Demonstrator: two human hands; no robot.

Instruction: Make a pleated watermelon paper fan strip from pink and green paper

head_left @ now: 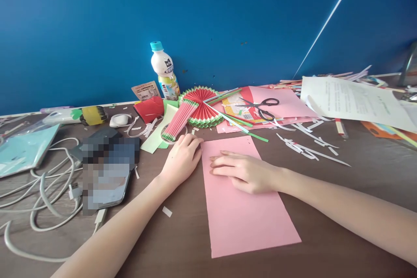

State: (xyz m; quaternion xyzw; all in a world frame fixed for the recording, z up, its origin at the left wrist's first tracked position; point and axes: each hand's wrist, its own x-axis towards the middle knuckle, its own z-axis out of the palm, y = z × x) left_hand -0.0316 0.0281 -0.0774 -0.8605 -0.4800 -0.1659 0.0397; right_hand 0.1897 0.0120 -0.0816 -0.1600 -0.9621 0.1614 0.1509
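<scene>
A pink sheet of paper (pixel 241 213) lies flat on the brown table (pixel 325 191) in front of me. My right hand (pixel 244 171) rests palm down on its upper part, fingers stretched flat toward the left edge. My left hand (pixel 182 156) sits at the sheet's top left corner, its fingers curled and touching the paper's edge; whether it pinches the paper is unclear. Just beyond the left hand lies a folded pink accordion strip (pixel 179 119) with green ends.
A red and green paper fan (pixel 203 110), a drink bottle (pixel 164 71), scissors (pixel 263 106) on pink paper, white paper strips (pixel 306 147) and printed sheets (pixel 352 100) fill the back. A phone (pixel 107 173) and white cables (pixel 42 191) lie at left.
</scene>
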